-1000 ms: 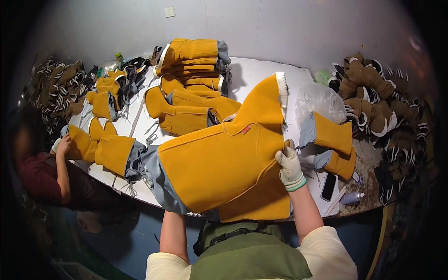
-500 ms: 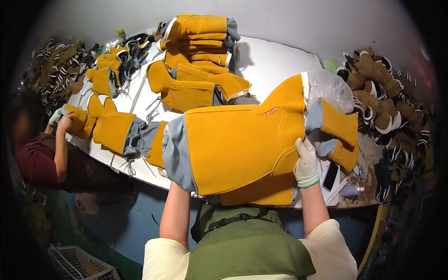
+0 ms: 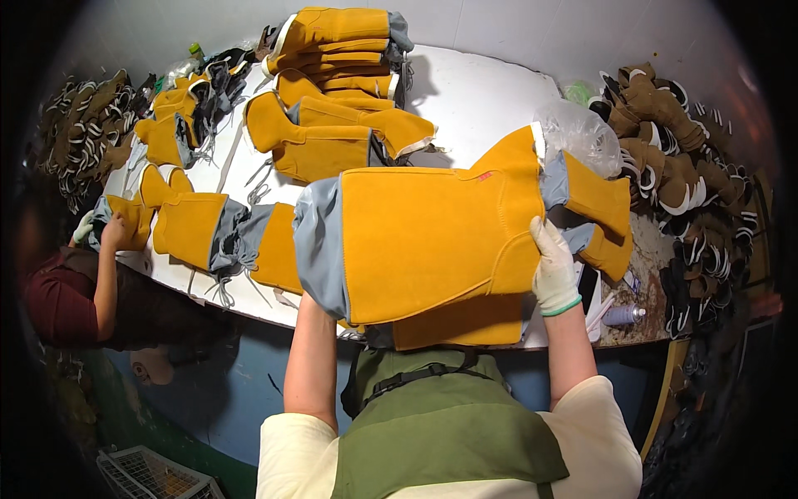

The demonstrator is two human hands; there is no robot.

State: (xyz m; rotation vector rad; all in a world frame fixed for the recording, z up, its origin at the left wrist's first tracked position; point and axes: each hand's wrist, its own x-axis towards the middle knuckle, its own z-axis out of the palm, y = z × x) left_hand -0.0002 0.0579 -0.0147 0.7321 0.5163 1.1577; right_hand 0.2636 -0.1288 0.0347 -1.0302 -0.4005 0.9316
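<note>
Boot [image 3: 432,241]: big and yellow, it was held over the near edge of the table [image 3: 482,91].
Right hand [image 3: 554,266]: its fingers were closed on one side of the boot.
Left hand: the boot hid it, so I could not tell its grip.
Bag [image 3: 575,137]: clear, it lay on the table's right part.

"Is it bright?"
"Yes, the big yellow piece [image 3: 432,241] looks bright and clear."
"Any shadows?"
"Yes, right of the yellow pile [image 3: 337,37], on the white bench [image 3: 490,100]."
"And the edges?"
"Black, round and bendy."
</note>
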